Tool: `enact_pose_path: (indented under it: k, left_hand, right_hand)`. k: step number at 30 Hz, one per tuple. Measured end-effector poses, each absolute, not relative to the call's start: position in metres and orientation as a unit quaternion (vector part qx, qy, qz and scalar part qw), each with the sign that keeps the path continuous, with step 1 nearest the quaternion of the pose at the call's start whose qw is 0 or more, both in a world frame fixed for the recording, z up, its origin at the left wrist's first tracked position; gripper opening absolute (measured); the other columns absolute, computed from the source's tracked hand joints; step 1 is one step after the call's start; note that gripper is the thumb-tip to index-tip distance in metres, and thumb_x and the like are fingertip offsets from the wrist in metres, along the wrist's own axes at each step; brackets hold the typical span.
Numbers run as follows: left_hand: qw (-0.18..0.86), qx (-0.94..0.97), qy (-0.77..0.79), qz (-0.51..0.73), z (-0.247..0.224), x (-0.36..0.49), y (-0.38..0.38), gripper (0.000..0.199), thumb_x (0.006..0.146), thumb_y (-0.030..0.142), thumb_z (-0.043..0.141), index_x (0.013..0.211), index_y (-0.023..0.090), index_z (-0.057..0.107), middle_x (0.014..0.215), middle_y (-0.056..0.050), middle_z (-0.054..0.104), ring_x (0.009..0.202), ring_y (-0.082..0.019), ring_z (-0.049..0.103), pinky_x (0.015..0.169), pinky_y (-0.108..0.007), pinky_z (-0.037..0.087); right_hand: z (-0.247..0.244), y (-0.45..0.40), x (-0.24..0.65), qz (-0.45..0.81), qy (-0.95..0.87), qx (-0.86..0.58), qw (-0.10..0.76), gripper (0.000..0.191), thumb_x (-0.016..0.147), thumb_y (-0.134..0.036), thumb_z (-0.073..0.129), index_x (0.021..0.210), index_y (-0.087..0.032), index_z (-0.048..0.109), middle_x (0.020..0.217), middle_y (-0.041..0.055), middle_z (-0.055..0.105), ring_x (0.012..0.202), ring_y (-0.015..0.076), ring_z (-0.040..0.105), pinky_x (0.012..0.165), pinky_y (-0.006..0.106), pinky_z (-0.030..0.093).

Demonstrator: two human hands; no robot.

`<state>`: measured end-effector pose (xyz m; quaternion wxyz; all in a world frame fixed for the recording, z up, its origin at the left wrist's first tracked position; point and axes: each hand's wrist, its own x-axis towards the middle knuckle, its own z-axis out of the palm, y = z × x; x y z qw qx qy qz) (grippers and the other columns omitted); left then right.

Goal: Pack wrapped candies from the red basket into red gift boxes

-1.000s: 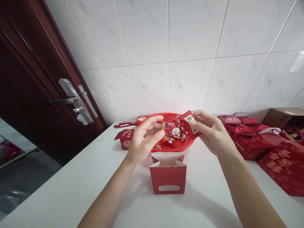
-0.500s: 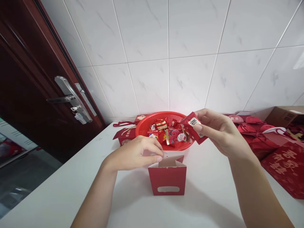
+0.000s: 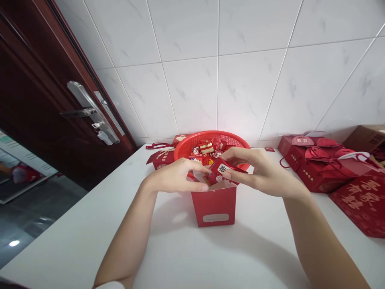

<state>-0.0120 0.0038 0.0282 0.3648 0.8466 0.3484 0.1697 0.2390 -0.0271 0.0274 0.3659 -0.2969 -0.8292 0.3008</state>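
A red paper gift box stands upright on the white table with its top open and a pale oval patch low on its front. My left hand grips the box's upper left rim, thumb near the front edge and fingers over the opening. Between thumb and fingers of my right hand is a red candy packet with a pale label and dark lettering, tilted over the opening. Another red-wrapped candy shows just under it, partly hidden. Right behind the box, a red plastic basket contains several wrapped candies.
Several folded red gift boxes sit at the right, near a brown carton. Another red box lies left of the basket. A small red packet lies by the tiled wall. A dark door is at the left.
My right hand has moved left and down from beside the basket, bringing the candy packets to the box's opening. My left hand has come onto the rim. The view has tilted slightly.
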Motion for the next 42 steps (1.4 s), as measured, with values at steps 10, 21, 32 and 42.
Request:
enact_pose_path:
  k: [10, 21, 32, 42]
  left_hand:
    - [0.331, 0.863, 0.367, 0.104, 0.030, -0.012, 0.003, 0.040, 0.087, 0.037, 0.070, 0.126, 0.029, 0.071, 0.132, -0.002, 0.069, 0.118, -0.024, 0.065, 0.089, -0.028, 0.055]
    - [0.345, 0.854, 0.382, 0.082, 0.027, -0.014, 0.007, 0.041, 0.085, 0.045, 0.071, 0.120, 0.023, 0.071, 0.097, -0.001, 0.075, 0.069, -0.016, 0.065, 0.058, -0.025, 0.048]
    - [0.339, 0.855, 0.383, 0.086, 0.028, -0.013, 0.007, 0.039, 0.085, 0.047, 0.070, 0.118, 0.026, 0.072, 0.099, -0.001, 0.074, 0.071, -0.015, 0.066, 0.060, -0.023, 0.048]
    - [0.392, 0.864, 0.308, 0.076, 0.023, -0.019, 0.015, 0.035, 0.089, 0.034, 0.067, 0.122, 0.023, 0.072, 0.115, -0.005, 0.074, 0.103, -0.023, 0.068, 0.083, -0.029, 0.054]
  right_hand:
    - [0.028, -0.026, 0.231, 0.291, -0.832, -0.291, 0.373, 0.009, 0.096, -0.027, 0.061, 0.097, -0.019, 0.066, 0.097, 0.0040, 0.071, 0.084, 0.0162, 0.066, 0.070, 0.027, 0.052]
    - [0.021, -0.025, 0.229, 0.258, -0.859, -0.297, 0.326, 0.007, 0.098, -0.023, 0.054, 0.101, -0.021, 0.060, 0.091, 0.0025, 0.066, 0.079, 0.0166, 0.061, 0.066, 0.029, 0.050]
    - [0.023, -0.026, 0.223, 0.290, -0.830, -0.294, 0.376, 0.008, 0.094, -0.020, 0.060, 0.102, -0.020, 0.064, 0.093, 0.0029, 0.069, 0.084, 0.0161, 0.065, 0.073, 0.029, 0.053]
    - [0.016, -0.025, 0.219, 0.292, -0.861, -0.323, 0.262, 0.012, 0.096, -0.020, 0.056, 0.103, -0.021, 0.066, 0.090, 0.0029, 0.074, 0.076, 0.0164, 0.066, 0.063, 0.027, 0.047]
